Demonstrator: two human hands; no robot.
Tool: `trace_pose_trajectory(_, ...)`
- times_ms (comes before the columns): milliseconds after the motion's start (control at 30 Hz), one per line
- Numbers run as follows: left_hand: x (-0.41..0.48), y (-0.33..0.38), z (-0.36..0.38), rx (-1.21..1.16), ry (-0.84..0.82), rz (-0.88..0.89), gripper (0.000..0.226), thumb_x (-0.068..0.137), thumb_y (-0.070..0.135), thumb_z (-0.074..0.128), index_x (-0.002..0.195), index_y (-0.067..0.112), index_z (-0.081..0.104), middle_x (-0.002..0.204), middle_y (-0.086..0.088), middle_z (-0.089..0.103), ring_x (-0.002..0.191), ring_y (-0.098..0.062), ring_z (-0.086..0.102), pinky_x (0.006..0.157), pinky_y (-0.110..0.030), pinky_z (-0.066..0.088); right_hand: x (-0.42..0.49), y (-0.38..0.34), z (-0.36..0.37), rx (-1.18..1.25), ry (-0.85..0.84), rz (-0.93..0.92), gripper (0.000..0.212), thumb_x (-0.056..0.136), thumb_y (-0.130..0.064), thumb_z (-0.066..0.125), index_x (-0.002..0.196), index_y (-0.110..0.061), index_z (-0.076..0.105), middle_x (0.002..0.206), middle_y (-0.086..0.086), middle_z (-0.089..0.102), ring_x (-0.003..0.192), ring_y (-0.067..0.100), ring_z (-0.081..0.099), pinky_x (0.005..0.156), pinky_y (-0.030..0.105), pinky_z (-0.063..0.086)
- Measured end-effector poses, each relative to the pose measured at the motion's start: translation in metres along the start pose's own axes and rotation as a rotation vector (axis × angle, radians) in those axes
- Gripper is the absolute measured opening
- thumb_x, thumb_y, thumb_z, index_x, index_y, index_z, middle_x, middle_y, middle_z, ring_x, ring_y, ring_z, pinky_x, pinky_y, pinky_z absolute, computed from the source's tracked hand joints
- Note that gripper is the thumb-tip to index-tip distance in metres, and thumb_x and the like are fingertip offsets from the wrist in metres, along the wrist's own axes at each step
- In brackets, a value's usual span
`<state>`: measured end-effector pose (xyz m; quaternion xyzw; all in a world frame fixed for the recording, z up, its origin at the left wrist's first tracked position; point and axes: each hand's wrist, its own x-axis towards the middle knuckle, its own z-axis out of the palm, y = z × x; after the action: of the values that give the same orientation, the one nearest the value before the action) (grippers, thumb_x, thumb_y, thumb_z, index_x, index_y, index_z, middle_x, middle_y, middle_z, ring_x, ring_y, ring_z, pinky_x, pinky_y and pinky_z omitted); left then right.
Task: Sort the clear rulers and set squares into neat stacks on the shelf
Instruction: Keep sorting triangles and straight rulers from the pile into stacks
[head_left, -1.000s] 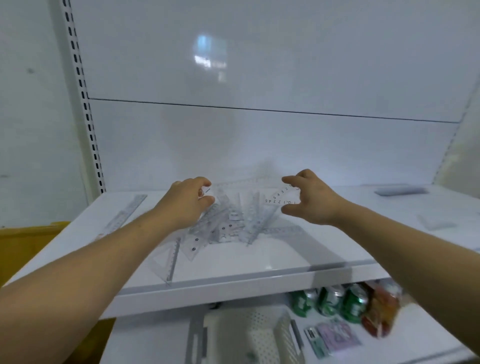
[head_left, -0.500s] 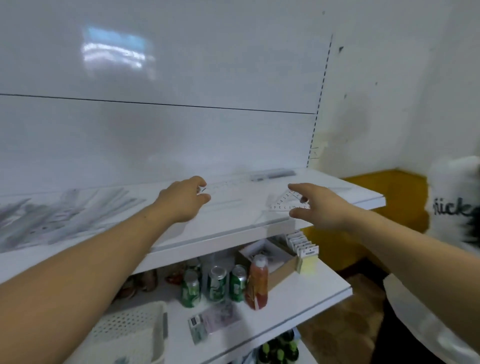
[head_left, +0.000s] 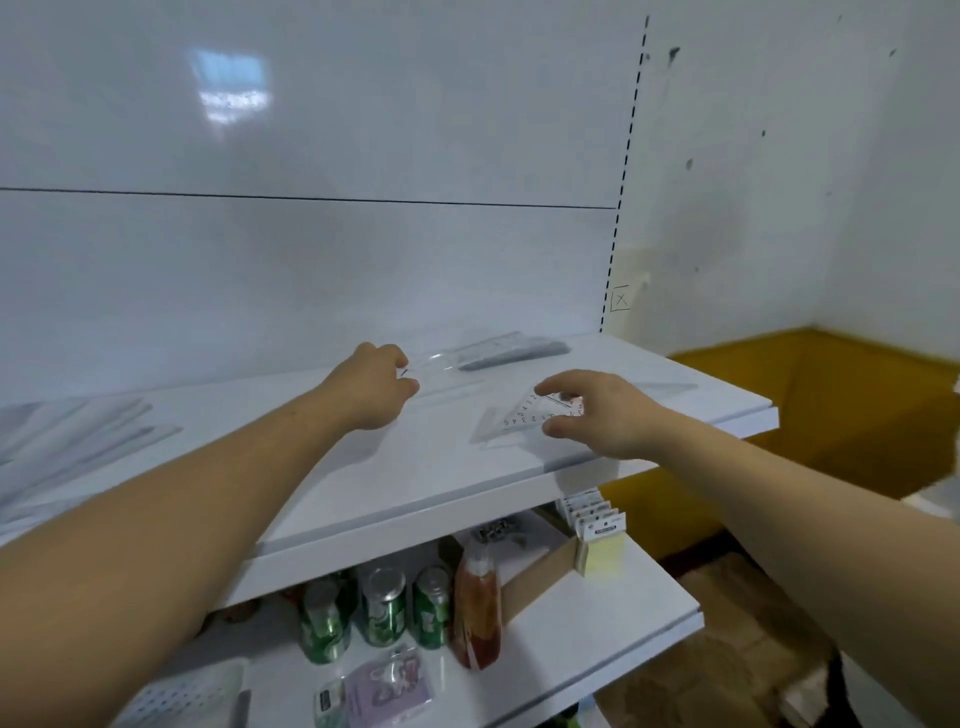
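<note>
My left hand (head_left: 373, 387) grips the near end of a clear ruler (head_left: 436, 364) that points toward a grey stack of rulers (head_left: 509, 351) at the back right of the white shelf (head_left: 415, 493). My right hand (head_left: 597, 410) pinches a clear set square (head_left: 524, 415) with printed numbers, low over the shelf beside another set square (head_left: 491, 428) lying flat. A further clear piece (head_left: 665, 388) lies near the shelf's right end. The unsorted pile of rulers (head_left: 67, 436) is a blur at the far left.
The lower shelf (head_left: 597, 644) carries green cans (head_left: 384, 605), a red bottle (head_left: 475, 597), a cardboard box (head_left: 540, 566) with small packs (head_left: 597, 519), a purple packet (head_left: 387, 691) and a white perforated basket (head_left: 192, 696). A yellow-brown bin (head_left: 831, 405) stands right of the shelving.
The view has swung right from the ruler pile to the shelf's right end. Both hands have carried the ruler and the set square there and lowered them toward the shelf.
</note>
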<state>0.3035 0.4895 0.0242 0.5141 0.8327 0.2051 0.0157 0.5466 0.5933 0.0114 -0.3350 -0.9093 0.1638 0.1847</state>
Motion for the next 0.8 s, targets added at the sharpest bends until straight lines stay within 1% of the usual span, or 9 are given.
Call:
trace_pose_trajectory(100,0.031,0.001,0.007,0.035,-0.036,0.011,0.044,0.098,0.034,0.045,0.138,0.016,0.041,0.139,-0.011,0.036,0.116,-0.029,0.049,0.09,-0.031,0.038,0.032,0.006,0.007,-0.006,-0.073,-0.02,0.046,0.086,-0.037,0.065,0.13,-0.029,0.053,0.132,-0.008,0.054,0.116,0.01,0.05,0.093,0.024,0.039)
trace_pose_trajectory(200,0.057,0.006,0.014,0.011,-0.045,0.003,0.045,0.097,0.033,0.045,0.138,0.015,0.041,0.139,-0.011,0.037,0.119,-0.028,0.048,0.094,-0.032,0.037,0.058,0.013,0.013,-0.013,-0.159,-0.047,0.049,0.084,-0.038,0.067,0.13,-0.03,0.053,0.132,-0.009,0.054,0.116,0.009,0.05,0.098,0.026,0.04)
trace_pose_trajectory(333,0.077,0.008,0.027,-0.009,-0.038,-0.031,0.044,0.096,0.032,0.049,0.136,0.014,0.044,0.137,-0.012,0.04,0.117,-0.028,0.048,0.093,-0.03,0.037,0.079,0.024,0.019,-0.024,-0.226,-0.07,0.052,0.081,-0.041,0.067,0.13,-0.033,0.052,0.132,-0.012,0.052,0.118,0.007,0.049,0.102,0.027,0.039)
trace_pose_trajectory(400,0.082,0.007,0.033,-0.01,-0.036,-0.058,0.043,0.095,0.031,0.05,0.135,0.014,0.045,0.135,-0.012,0.042,0.116,-0.028,0.049,0.091,-0.03,0.037,0.086,0.028,0.021,-0.023,-0.262,-0.111,0.052,0.081,-0.042,0.067,0.13,-0.032,0.053,0.128,-0.013,0.053,0.114,0.006,0.049,0.099,0.024,0.039)
trace_pose_trajectory(467,0.087,0.006,0.039,-0.026,-0.025,-0.091,0.042,0.095,0.03,0.052,0.133,0.014,0.046,0.134,-0.012,0.045,0.113,-0.027,0.051,0.089,-0.029,0.038,0.092,0.03,0.023,-0.016,-0.287,-0.163,0.051,0.082,-0.043,0.067,0.13,-0.032,0.053,0.12,-0.016,0.053,0.105,0.004,0.048,0.092,0.02,0.037)
trace_pose_trajectory(533,0.089,0.007,0.044,-0.045,-0.013,-0.126,0.042,0.094,0.03,0.054,0.132,0.014,0.048,0.131,-0.011,0.048,0.111,-0.027,0.052,0.088,-0.029,0.038,0.097,0.034,0.023,-0.007,-0.307,-0.211,0.051,0.081,-0.045,0.067,0.129,-0.033,0.053,0.118,-0.016,0.053,0.102,0.003,0.047,0.088,0.018,0.034)
trace_pose_trajectory(700,0.095,0.019,0.052,-0.076,0.002,-0.201,0.039,0.092,0.028,0.057,0.128,0.015,0.051,0.124,-0.009,0.056,0.107,-0.025,0.055,0.087,-0.029,0.04,0.102,0.045,0.023,0.005,-0.35,-0.309,0.054,0.081,-0.05,0.066,0.13,-0.033,0.052,0.128,-0.013,0.054,0.104,0.003,0.046,0.088,0.019,0.033)
trace_pose_trajectory(800,0.101,0.03,0.055,-0.057,0.006,-0.205,0.04,0.092,0.029,0.057,0.129,0.015,0.051,0.127,-0.009,0.055,0.112,-0.025,0.053,0.09,-0.028,0.039,0.101,0.05,0.024,0.022,-0.37,-0.354,0.058,0.082,-0.05,0.065,0.133,-0.03,0.049,0.133,-0.012,0.052,0.113,0.006,0.048,0.095,0.021,0.036)
